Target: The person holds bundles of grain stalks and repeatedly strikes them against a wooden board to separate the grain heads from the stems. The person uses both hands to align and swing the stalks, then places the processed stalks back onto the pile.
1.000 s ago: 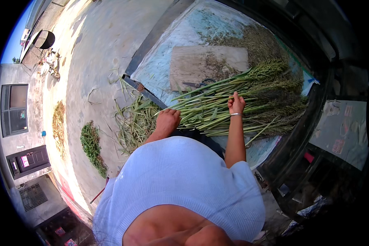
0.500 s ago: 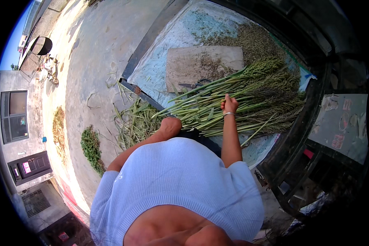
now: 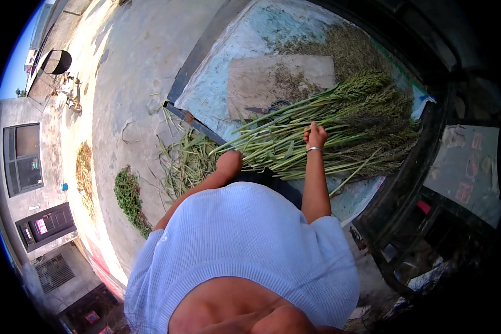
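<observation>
A large bundle of green stalks with bushy seed heads lies in front of me, its cut ends pointing left. At those ends is my left hand, closed, its fingers mostly hidden; what it grips cannot be made out. Over the middle of the stalks, my right hand, with a bracelet at the wrist, is closed. Its fingers are pinched, and whatever they hold is too small to name. Beyond the stalks, dark-handled scissors rest on a wooden board.
Beneath the board spreads a pale blue sheet strewn with loose seed heads. Stripped leaves are heaped on the concrete at left, near a green plant pile. Dark metal framing stands close on the right.
My right hand has shifted slightly right and stays closed above the stalks. My left hand keeps nearly the same place. The whole view has tilted a little.
</observation>
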Available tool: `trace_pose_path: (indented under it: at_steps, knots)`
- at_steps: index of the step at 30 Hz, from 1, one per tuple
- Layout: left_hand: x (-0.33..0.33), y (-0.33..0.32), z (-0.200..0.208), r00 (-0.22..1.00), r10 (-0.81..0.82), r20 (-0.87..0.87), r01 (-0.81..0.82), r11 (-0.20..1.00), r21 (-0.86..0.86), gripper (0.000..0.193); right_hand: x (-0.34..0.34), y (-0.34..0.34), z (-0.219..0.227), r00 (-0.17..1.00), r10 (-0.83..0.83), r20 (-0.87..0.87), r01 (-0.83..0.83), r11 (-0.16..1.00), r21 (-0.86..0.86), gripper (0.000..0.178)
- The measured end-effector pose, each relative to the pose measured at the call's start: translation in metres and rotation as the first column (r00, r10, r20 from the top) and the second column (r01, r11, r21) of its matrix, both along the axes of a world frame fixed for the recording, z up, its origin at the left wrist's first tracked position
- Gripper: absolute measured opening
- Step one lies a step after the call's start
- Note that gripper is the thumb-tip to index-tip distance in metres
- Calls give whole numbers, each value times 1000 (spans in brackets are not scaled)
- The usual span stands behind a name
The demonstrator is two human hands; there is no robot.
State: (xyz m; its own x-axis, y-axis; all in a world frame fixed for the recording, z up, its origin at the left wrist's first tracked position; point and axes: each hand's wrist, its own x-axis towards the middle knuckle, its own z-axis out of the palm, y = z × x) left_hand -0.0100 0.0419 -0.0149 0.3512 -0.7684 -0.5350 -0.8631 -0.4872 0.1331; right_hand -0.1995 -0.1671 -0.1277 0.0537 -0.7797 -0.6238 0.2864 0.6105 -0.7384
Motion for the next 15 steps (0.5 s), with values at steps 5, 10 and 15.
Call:
trace_pose_path:
  at_steps: [5, 10, 15]
  knots:
    - [34, 23, -19, 928, 328, -175, -366, 888, -277, 21, 6, 11, 0, 1000, -29, -6, 29, 1000, 0, 27]
    - [78, 19, -13, -254, 424, -869, -952, 47, 301, 14, 8, 0, -3, 998, -27, -56, 29, 999, 32, 27]
    - [165, 59, 30, -23, 453, -891, -993, 91, 72, 16, -13, -6, -6, 999, -43, 27, 41, 997, 69, 23]
